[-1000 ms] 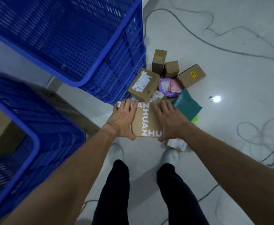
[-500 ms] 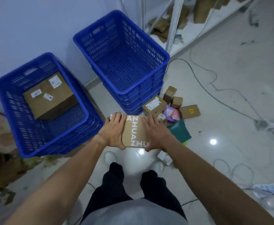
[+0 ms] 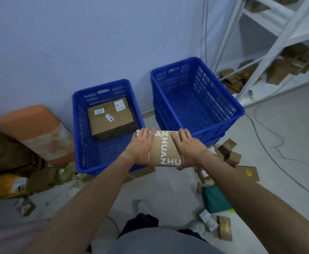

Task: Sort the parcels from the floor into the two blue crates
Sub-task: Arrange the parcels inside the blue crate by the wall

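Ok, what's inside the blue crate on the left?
One brown cardboard box with three white labels sits in the left crate, toward the far end. The mesh floor around it looks bare, except the near right corner, hidden by the left hand and the held parcel.

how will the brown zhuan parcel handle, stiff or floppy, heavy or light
Probably stiff: the parcel spans flat between the left hand and right hand without sagging. Likely light for its size, as the grip looks relaxed. Flat, so unlikely to roll.
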A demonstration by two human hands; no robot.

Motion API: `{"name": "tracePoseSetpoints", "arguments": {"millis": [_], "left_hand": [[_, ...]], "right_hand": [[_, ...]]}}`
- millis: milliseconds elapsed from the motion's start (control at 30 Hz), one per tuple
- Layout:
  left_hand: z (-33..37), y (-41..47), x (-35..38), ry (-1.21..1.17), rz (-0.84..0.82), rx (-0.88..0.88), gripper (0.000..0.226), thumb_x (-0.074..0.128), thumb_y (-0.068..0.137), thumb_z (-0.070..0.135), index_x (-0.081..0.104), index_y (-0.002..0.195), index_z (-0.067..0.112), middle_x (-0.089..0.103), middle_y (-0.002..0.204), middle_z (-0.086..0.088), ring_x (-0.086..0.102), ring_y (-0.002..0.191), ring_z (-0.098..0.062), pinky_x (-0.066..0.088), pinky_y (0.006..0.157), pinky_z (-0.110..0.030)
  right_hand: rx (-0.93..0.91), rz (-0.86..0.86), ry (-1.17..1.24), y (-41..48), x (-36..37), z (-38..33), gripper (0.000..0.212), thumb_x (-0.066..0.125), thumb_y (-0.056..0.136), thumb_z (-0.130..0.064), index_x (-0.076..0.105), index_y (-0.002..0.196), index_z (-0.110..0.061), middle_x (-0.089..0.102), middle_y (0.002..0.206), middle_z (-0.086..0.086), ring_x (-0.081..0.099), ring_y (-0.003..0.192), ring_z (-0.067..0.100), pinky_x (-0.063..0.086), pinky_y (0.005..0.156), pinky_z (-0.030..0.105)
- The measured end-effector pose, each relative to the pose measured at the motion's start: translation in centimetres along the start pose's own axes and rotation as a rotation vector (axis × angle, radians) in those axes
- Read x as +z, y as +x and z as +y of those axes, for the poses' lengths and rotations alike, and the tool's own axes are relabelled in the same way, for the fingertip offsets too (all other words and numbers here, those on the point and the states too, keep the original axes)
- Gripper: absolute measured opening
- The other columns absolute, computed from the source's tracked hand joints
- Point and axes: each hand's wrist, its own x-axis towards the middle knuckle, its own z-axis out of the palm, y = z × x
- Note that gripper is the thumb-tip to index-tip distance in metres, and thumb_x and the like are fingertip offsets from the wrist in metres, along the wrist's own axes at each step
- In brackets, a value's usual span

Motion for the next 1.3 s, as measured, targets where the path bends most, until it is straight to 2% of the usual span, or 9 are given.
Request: {"name": "tracePoseSetpoints", "arguments": {"millis": [167,467,600,733,900,1067,1167,1300], "left_hand": [[-6.7,-0.3,-1.8,0.015,0.019,-0.026,0.148,0.068,0.038,0.086,0.012,0.153,0.009,0.029,0.144,-0.011,0.030,0.134,-0.030,0.035,0.110,-0.052],[-15.3,-1.4,-2.4,-0.011,0.096,-0.134,0.142,0.070,0.044,0.081,0.013,0.152,0.009,0.029,0.146,-0.013,0.032,0.136,-0.031,0.035,0.111,-0.052],[-17.4,-1.5,-1.6,-0.083,0.101,-0.200,0.141,0.076,0.046,0.077,0.011,0.153,0.011,0.024,0.151,-0.013,0.026,0.141,-0.033,0.030,0.116,-0.052],[-19.4,-1.4,-0.6,-0.116,0.066,-0.330,0.142,0.070,0.043,0.082,0.010,0.153,0.013,0.026,0.147,-0.012,0.030,0.136,-0.033,0.032,0.112,-0.056],[-20.8,-0.2,1.3,-0.143,0.041,-0.505,0.145,0.063,0.040,0.088,0.016,0.152,0.009,0.032,0.138,-0.012,0.035,0.129,-0.032,0.038,0.105,-0.053],[-19.9,2.0,3.4,-0.216,-0.046,-0.687,0.148,0.063,0.039,0.087,0.012,0.152,0.007,0.030,0.141,-0.014,0.031,0.133,-0.034,0.035,0.107,-0.057],[-18.8,3.6,5.2,-0.273,-0.122,-0.792,0.150,0.069,0.038,0.083,0.006,0.153,0.009,0.023,0.147,-0.017,0.026,0.137,-0.037,0.031,0.111,-0.059],[-17.6,4.9,9.1,-0.370,-0.119,-0.938,0.151,0.074,0.033,0.078,0.009,0.152,0.011,0.026,0.142,-0.013,0.027,0.135,-0.034,0.034,0.107,-0.060]], "right_hand": [[-0.045,0.042,-0.056,5.2,-3.5,-3.6,0.136,0.069,0.046,-0.075,0.009,0.150,-0.011,0.026,0.141,0.019,0.028,0.133,0.040,0.049,0.097,0.046],[-0.138,0.072,-0.134,13.0,-7.5,-8.6,0.134,0.069,0.042,-0.077,0.015,0.146,-0.012,0.030,0.133,0.017,0.033,0.123,0.036,0.052,0.090,0.044],[-0.217,0.046,-0.186,16.5,-8.4,-9.5,0.139,0.073,0.044,-0.075,0.008,0.149,-0.011,0.027,0.137,0.019,0.030,0.129,0.038,0.050,0.095,0.045],[-0.322,0.014,-0.204,20.7,-8.8,-10.1,0.142,0.076,0.044,-0.073,0.003,0.150,-0.015,0.025,0.139,0.019,0.026,0.134,0.039,0.048,0.099,0.048],[-0.477,-0.032,-0.283,26.2,-9.0,-10.2,0.143,0.073,0.052,-0.077,-0.006,0.154,-0.014,0.016,0.148,0.018,0.019,0.139,0.038,0.039,0.107,0.047],[-0.622,-0.134,-0.368,31.5,-8.0,-9.7,0.146,0.071,0.051,-0.079,-0.009,0.154,-0.015,0.012,0.152,0.022,0.016,0.142,0.040,0.032,0.114,0.048],[-0.700,-0.189,-0.408,34.0,-6.8,-9.2,0.144,0.076,0.052,-0.074,-0.008,0.154,-0.017,0.013,0.153,0.023,0.017,0.142,0.041,0.032,0.114,0.050],[-0.827,-0.238,-0.470,37.1,-4.4,-9.1,0.141,0.077,0.057,-0.069,-0.011,0.154,-0.019,0.006,0.157,0.024,0.012,0.145,0.041,0.024,0.118,0.050]]}}
